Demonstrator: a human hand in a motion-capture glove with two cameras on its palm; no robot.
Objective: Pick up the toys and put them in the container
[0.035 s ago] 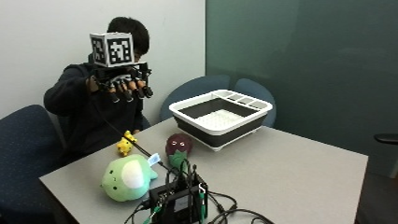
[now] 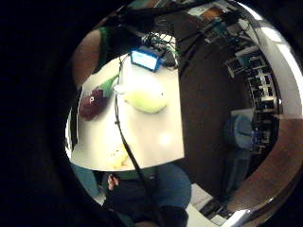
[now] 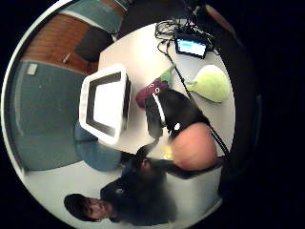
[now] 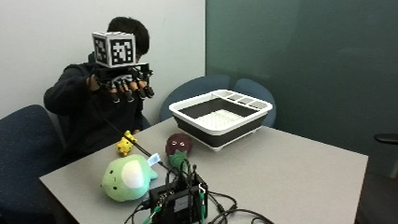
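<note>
Item: your gloved right hand, raised, fingers relaxed, holding nothing. Below it: yellow toy, eggplant toy. Risk: the cable beside them may snag your reach.

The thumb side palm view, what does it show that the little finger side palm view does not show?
Only the thumb side view shows the white container, standing empty on the table, and part of the gloved right hand. Only the little finger side view shows the small yellow toy in full, near the table's edge. Both show the green plush toy, the purple eggplant toy beside it, and the lit device with cables.
</note>
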